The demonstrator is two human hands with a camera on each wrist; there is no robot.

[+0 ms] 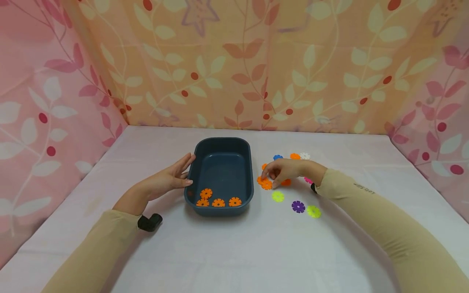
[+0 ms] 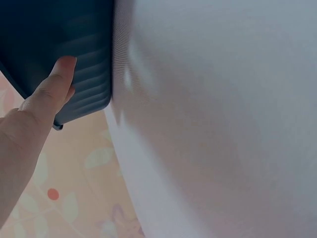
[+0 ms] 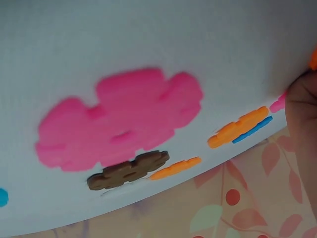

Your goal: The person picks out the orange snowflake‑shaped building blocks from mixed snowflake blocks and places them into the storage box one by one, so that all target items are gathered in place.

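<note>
A dark blue rectangular bin [image 1: 223, 173] holds several orange flower-shaped discs [image 1: 218, 202] along its near end. My left hand [image 1: 166, 178] rests against the bin's left side, fingers extended; in the left wrist view, this hand [image 2: 37, 116] touches the ribbed outer wall [image 2: 91, 74]. To the right of the bin, my right hand [image 1: 287, 169] reaches down with curled fingers and pinches an orange disc [image 1: 266, 185] at the table. At the right edge of the right wrist view, part of that hand [image 3: 303, 104] shows beside a bit of orange [image 3: 314, 60].
Around my right hand lie a blue disc [image 1: 278, 157], a white one [image 1: 305, 156], a purple one [image 1: 298, 206], lime ones [image 1: 314, 211] and other orange ones [image 1: 295, 156]. In the right wrist view, a pink disc [image 3: 121, 119] and a brown one [image 3: 129, 171] lie close. Patterned cloth [image 1: 234, 61] stands behind.
</note>
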